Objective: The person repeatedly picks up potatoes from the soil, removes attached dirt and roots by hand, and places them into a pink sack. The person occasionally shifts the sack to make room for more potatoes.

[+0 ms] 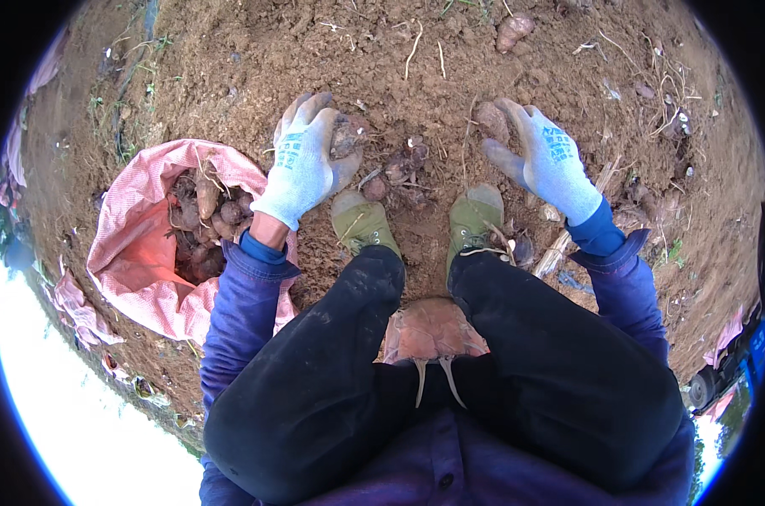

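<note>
Dark trousers and blue sleeves are filling the near part of the view, where the person is squatting over loose brown soil [568, 101] with two olive shoes [361, 223] planted side by side. Just past the knees, the left hand [306, 160], in a pale grey glove, is curling its fingers around a muddy tuber [346, 135] and appears to be grasping it, while the right hand [547, 160], gloved the same way, is lying spread and released, its fingertips touching another earth-caked tuber [490, 120]. Between the hands a small clump of tubers [399, 173] is sitting on the ground just ahead of the shoe tips. To the person's left, the pink mesh sack [134, 244] is lying open beside the left forearm, already partly filled with roots. Farther out, one lone tuber [514, 30] is resting near the top edge among dry stalks. Judging from this, the gathering step is under way: the left hand looks ready to carry its tuber across to the sack mouth, and the right would need to close around its own before lifting.
</note>
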Action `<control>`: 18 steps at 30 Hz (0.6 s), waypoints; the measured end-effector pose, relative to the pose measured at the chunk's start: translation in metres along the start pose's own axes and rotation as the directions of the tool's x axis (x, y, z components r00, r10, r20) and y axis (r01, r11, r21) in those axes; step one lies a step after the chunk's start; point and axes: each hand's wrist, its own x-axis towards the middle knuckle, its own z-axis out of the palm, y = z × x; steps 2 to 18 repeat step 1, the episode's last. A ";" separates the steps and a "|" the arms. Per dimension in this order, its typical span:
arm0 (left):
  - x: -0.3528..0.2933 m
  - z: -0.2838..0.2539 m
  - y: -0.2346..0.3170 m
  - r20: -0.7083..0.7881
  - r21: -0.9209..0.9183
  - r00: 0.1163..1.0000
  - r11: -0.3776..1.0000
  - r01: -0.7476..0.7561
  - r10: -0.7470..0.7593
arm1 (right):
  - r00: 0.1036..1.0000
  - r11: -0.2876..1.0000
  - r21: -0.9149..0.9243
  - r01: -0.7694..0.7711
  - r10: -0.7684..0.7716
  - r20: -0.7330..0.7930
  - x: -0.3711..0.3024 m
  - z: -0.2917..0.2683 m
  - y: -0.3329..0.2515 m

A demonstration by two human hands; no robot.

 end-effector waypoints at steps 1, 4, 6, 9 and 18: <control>0.001 0.003 0.005 0.167 0.136 0.986 0.990 -0.022 -0.002 | 0.995 0.992 -0.119 -0.045 0.034 -0.093 0.018 0.018 0.003; 0.001 0.003 0.005 0.167 0.136 0.986 0.990 -0.022 -0.002 | 0.995 0.992 -0.119 -0.045 0.034 -0.093 0.018 0.018 0.003; 0.001 0.003 0.005 0.167 0.136 0.986 0.990 -0.022 -0.002 | 0.995 0.992 -0.119 -0.045 0.034 -0.093 0.018 0.018 0.003; 0.001 0.003 0.005 0.167 0.136 0.986 0.990 -0.022 -0.002 | 0.995 0.992 -0.119 -0.045 0.034 -0.093 0.018 0.018 0.003; 0.001 0.003 0.005 0.167 0.136 0.986 0.990 -0.022 -0.002 | 0.995 0.992 -0.119 -0.045 0.034 -0.093 0.018 0.018 0.003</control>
